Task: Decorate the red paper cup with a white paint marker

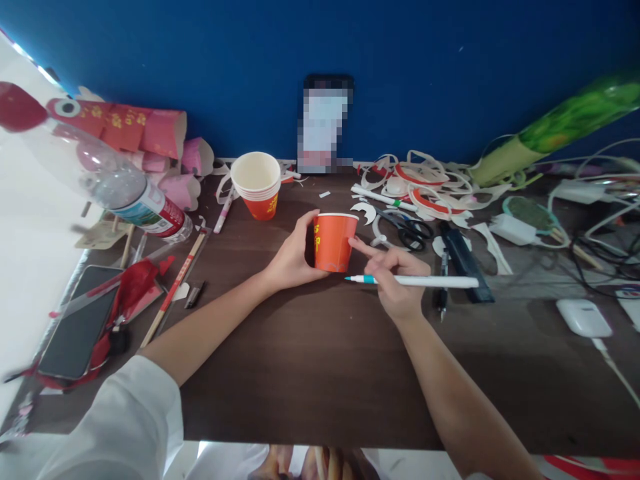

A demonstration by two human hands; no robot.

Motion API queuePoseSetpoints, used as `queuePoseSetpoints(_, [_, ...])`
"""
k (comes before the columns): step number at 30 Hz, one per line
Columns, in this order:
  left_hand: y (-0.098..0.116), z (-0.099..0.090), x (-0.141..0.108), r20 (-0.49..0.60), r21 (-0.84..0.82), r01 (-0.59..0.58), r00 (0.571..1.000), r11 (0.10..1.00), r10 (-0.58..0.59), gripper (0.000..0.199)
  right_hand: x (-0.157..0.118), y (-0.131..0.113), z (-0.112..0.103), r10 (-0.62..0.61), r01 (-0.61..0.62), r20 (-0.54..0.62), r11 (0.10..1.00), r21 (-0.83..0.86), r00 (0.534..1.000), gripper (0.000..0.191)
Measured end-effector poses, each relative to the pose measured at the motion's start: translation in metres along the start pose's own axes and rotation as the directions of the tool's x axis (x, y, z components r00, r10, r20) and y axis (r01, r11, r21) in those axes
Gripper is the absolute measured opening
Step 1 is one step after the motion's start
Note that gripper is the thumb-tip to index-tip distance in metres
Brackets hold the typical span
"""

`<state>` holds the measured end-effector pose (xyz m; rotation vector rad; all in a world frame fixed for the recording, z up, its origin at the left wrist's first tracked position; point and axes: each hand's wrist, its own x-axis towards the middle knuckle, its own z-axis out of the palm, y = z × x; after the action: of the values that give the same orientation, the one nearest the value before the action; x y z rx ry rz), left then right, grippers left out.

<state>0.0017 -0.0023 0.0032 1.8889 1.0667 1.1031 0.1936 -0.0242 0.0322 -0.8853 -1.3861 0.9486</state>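
Note:
An orange paper cup (336,243) with yellow lettering and a white rim is held upright in my left hand (296,255), whose fingers curl around its left side and base. My right hand (400,280) grips a white marker pen (440,282) with a teal tip pointing left, just below the cup's base. One finger of that hand reaches to the cup's right side. Behind and to the left stands a stack of similar paper cups (256,187).
Paper scraps (425,183), scissors (407,230) and a black pen (443,287) lie to the right. A plastic bottle (150,207) and a phone (80,323) are at left. Another phone (325,127) leans on the blue panel (225,73). An earbud case (584,317) sits far right.

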Motion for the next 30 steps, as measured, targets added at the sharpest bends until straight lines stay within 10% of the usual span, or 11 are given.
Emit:
queuePoseSetpoints(7, [0.002, -0.004, 0.001, 0.039, 0.083, -0.077, 0.996, 0.993, 0.074, 0.103, 0.003, -0.002, 0.001, 0.094, -0.119, 0.143, 0.976, 0.182, 0.985, 0.07])
queuePoseSetpoints(14, [-0.002, -0.002, 0.002, -0.047, 0.154, -0.132, 0.989, 0.979, 0.141, 0.098, 0.004, -0.002, -0.003, 0.106, -0.107, 0.013, 0.988, 0.108, 0.994, 0.019])
queuePoseSetpoints(30, [0.002, -0.004, 0.002, -0.01, 0.067, -0.15, 0.988, 0.986, 0.151, 0.093, 0.002, -0.009, -0.002, 0.108, -0.105, 0.036, 0.992, -0.069, 0.994, 0.036])
